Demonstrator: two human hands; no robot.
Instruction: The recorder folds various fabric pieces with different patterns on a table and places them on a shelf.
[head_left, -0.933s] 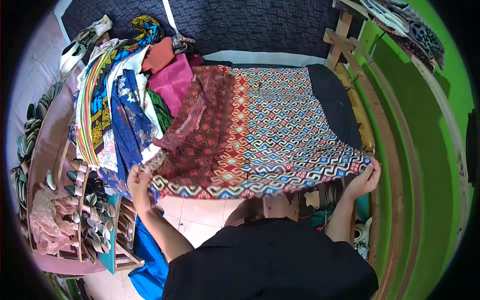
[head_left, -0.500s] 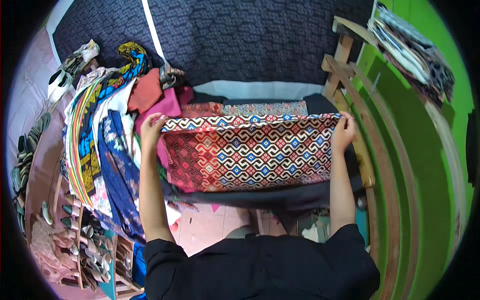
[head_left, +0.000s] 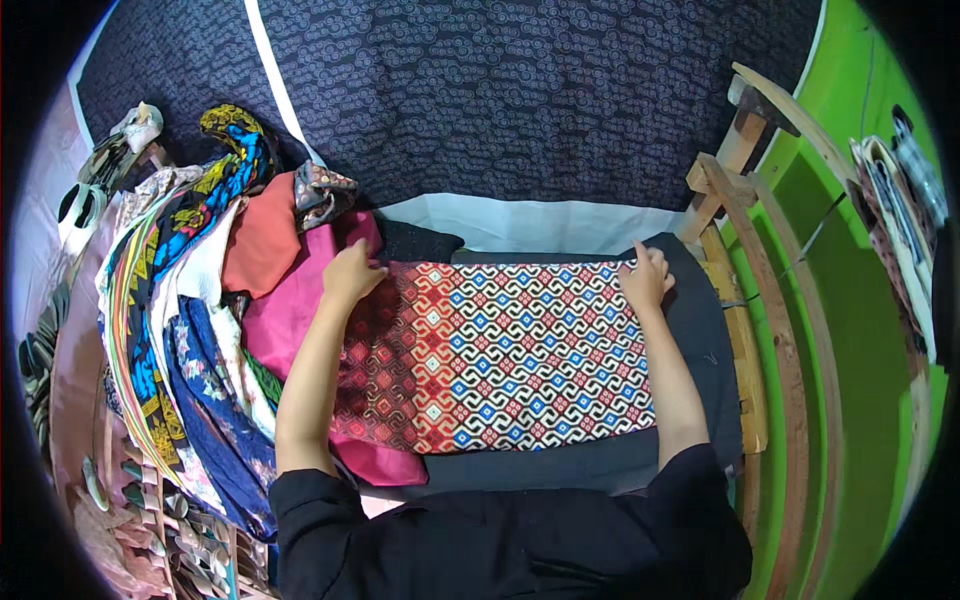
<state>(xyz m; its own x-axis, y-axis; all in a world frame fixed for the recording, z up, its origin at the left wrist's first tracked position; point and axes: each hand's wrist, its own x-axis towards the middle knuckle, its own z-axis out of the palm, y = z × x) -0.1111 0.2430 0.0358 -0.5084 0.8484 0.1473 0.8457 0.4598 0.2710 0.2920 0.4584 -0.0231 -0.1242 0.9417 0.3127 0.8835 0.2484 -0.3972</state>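
Observation:
A folded patterned cloth [head_left: 530, 360], with white, black, blue and red hooked motifs and a dark red band at its left, lies flat in front of me over a dark surface [head_left: 695, 340]. My left hand [head_left: 352, 277] has its fingers closed at the far left corner of the cloth. At the far right corner my right hand [head_left: 645, 277] pinches the edge between thumb and bent fingers. Part of a magenta cloth [head_left: 290, 310] lies under the patterned cloth's left end and shows below it.
A heap of mixed fabrics, including an orange cloth [head_left: 265, 240] and a navy floral cloth [head_left: 215, 390], fills the left. Wooden slats [head_left: 780, 350] stand along the right by a green wall [head_left: 850, 420]. Shoes [head_left: 190, 540] sit on racks at lower left. A dark printed cloth [head_left: 560, 100] hangs behind.
The raised far edge of the patterned cloth has come down, and the cloth now lies flat. My left hand has moved right along it. The view has shifted.

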